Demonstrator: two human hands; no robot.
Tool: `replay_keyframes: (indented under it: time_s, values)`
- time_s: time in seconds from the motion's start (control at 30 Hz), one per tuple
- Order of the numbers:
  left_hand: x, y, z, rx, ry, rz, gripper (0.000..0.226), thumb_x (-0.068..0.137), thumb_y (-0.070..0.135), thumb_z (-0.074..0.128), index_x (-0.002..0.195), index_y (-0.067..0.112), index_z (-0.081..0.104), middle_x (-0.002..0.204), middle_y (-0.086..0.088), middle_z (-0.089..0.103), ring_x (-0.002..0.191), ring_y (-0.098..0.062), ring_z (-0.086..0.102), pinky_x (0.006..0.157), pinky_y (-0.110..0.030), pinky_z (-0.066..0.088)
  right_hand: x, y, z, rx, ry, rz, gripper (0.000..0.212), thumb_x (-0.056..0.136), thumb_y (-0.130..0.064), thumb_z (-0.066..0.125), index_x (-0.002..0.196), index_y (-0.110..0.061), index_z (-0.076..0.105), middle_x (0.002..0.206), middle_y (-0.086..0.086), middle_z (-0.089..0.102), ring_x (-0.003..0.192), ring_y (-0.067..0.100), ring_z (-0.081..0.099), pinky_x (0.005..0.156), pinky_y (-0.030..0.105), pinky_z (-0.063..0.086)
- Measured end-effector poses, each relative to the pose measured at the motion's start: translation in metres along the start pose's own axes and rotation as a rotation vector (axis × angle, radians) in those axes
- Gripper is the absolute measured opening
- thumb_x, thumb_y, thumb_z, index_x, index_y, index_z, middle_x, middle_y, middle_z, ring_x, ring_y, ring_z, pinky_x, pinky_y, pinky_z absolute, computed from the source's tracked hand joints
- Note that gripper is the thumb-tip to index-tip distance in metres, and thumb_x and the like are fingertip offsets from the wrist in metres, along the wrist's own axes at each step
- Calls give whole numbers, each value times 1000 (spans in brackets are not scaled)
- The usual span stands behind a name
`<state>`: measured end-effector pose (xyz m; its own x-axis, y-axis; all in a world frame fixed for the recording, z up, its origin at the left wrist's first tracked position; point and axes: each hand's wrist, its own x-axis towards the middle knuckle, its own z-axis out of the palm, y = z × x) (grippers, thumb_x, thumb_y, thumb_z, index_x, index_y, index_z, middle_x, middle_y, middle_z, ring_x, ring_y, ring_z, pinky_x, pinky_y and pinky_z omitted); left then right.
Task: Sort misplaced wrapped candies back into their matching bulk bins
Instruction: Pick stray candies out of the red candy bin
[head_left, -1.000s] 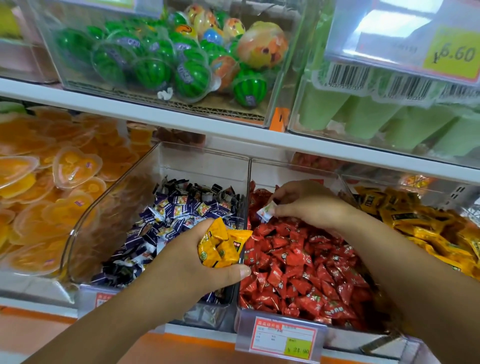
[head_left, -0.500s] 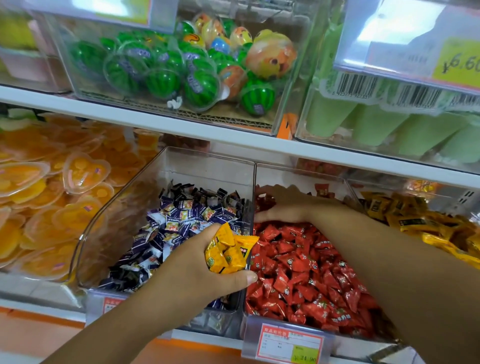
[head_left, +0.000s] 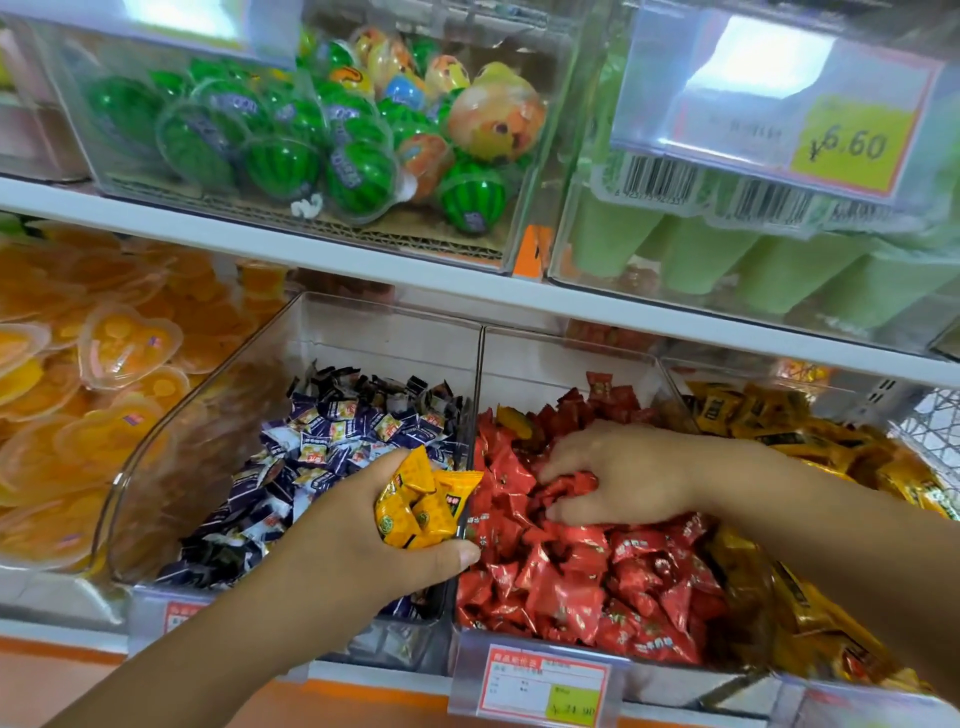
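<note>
My left hand (head_left: 358, 535) grips a bunch of yellow wrapped candies (head_left: 421, 504) over the divider between two clear bins. The left bin (head_left: 363, 332) holds blue-and-white wrapped candies (head_left: 332, 441). The middle bin (head_left: 561, 358) holds red wrapped candies (head_left: 587, 582). My right hand (head_left: 623, 478) lies in the red pile, its fingers and thumb curled round a few red candies. One stray yellow candy (head_left: 514, 422) sits on the red pile behind that hand. A third bin to the right holds yellow candies (head_left: 831, 452).
Orange jelly cups (head_left: 104, 364) fill the bin at far left. A white shelf (head_left: 363, 254) overhangs the bins, carrying watermelon-shaped jellies (head_left: 280, 161) and green tubes (head_left: 727, 260). Price tags (head_left: 545, 686) hang on the bin fronts.
My right hand held a white-and-blue candy, reached to the back of the red bin, then came forward into the red pile without it. My left hand stayed put with the yellow candies.
</note>
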<state>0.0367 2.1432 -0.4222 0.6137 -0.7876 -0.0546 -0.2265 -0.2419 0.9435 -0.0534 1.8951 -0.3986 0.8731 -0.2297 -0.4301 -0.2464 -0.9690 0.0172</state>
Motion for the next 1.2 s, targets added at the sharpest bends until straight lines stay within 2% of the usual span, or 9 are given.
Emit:
replay_keyframes:
  time_s: [0.13, 0.27, 0.37, 0.5, 0.7, 0.87, 0.97, 1.03, 1.2]
  values:
    - [0, 0, 2, 40, 40, -11, 75, 67, 46, 78, 115, 57, 22, 70, 46, 54, 58, 4, 48, 48, 1, 38, -18, 0, -19, 72, -122, 73, 73, 72, -80, 48, 136, -45, 46, 151, -12, 34, 141, 14, 28, 117, 39, 22]
    - [-1, -1, 1, 45, 59, 2, 88, 66, 47, 78, 138, 49, 27, 88, 41, 52, 74, 25, 52, 57, 2, 38, 27, 4, -25, 207, 288, 112, 36, 95, -51, 47, 118, -31, 64, 127, -7, 61, 114, 15, 56, 99, 33, 45]
    - [1, -3, 0, 52, 29, -27, 68, 60, 53, 77, 117, 56, 38, 87, 28, 65, 78, 16, 56, 61, -1, 41, 69, 2, -12, 237, 272, 184, 40, 100, -28, 46, 140, -29, 45, 145, 0, 45, 122, 19, 51, 95, 24, 42]
    - [1, -3, 0, 16, -25, -20, 46, 71, 42, 77, 88, 53, 36, 68, 52, 52, 65, 28, 51, 57, 4, 37, 92, -4, 7, 319, 310, 221, 39, 95, -12, 46, 130, -27, 51, 137, 4, 53, 115, 23, 53, 84, 26, 45]
    - [1, -5, 0, 13, -41, -9, 50, 71, 41, 78, 89, 56, 34, 71, 54, 50, 63, 28, 51, 55, 4, 38, 50, 0, -8, 576, 487, 226, 37, 85, -19, 66, 119, -28, 56, 114, -4, 59, 92, 12, 52, 66, 21, 41]
    - [-2, 5, 5, 6, -4, -20, 46, 76, 30, 77, 92, 49, 38, 51, 48, 46, 57, 27, 49, 51, 2, 37, -7, -6, -9, 828, 577, 178, 40, 81, -16, 71, 115, -33, 58, 110, -9, 64, 99, 9, 61, 82, 25, 51]
    - [-1, 0, 3, -30, 37, -8, 89, 65, 43, 82, 140, 43, 34, 110, 37, 51, 90, 8, 53, 78, -12, 41, -32, -16, 7, 960, 635, 125, 31, 80, -10, 72, 101, -29, 60, 101, -4, 68, 88, 11, 65, 81, 24, 52]
    - [1, -1, 3, -25, 55, -17, 107, 52, 55, 81, 146, 40, 32, 125, 17, 59, 100, -9, 62, 88, -27, 46, -44, -28, 17, 1095, 651, 66, 31, 81, -3, 71, 99, -26, 63, 97, 0, 68, 81, 10, 61, 75, 17, 49]
    - [2, 14, 7, -134, 177, 27, 59, 63, 45, 80, 113, 49, 49, 97, 27, 60, 88, 0, 58, 72, -16, 43, -65, -61, 25, 1283, 700, -59, 29, 80, -1, 73, 104, -16, 66, 97, 4, 72, 86, 12, 65, 80, 18, 52]
